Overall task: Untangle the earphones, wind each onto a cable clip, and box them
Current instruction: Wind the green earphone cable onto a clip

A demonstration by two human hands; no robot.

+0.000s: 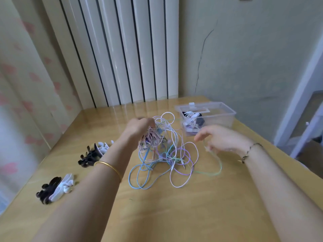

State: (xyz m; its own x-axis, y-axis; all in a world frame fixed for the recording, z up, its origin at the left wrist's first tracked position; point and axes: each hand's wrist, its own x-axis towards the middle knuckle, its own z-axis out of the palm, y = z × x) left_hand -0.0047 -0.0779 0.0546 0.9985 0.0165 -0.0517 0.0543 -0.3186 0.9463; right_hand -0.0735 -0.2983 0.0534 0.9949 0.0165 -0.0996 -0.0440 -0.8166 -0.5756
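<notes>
A tangle of pastel earphone cables (164, 154) in pink, blue, purple and green lies mid-table. My left hand (139, 126) grips a bunch of the cables at the top of the tangle and holds it lifted. My right hand (222, 138) is to the right of the tangle, fingers curled around a thin green cable (216, 165) that loops down onto the table. A clear plastic box (209, 117) stands behind my right hand and holds wound earphones on clips. Black and white cable clips (92, 154) and a second group of clips (56, 187) lie at the left.
The wooden table (174, 206) ends against a white ribbed radiator (125, 53) and a wall at the back. A curtain hangs at the left. The table's right edge runs diagonally behind my right forearm.
</notes>
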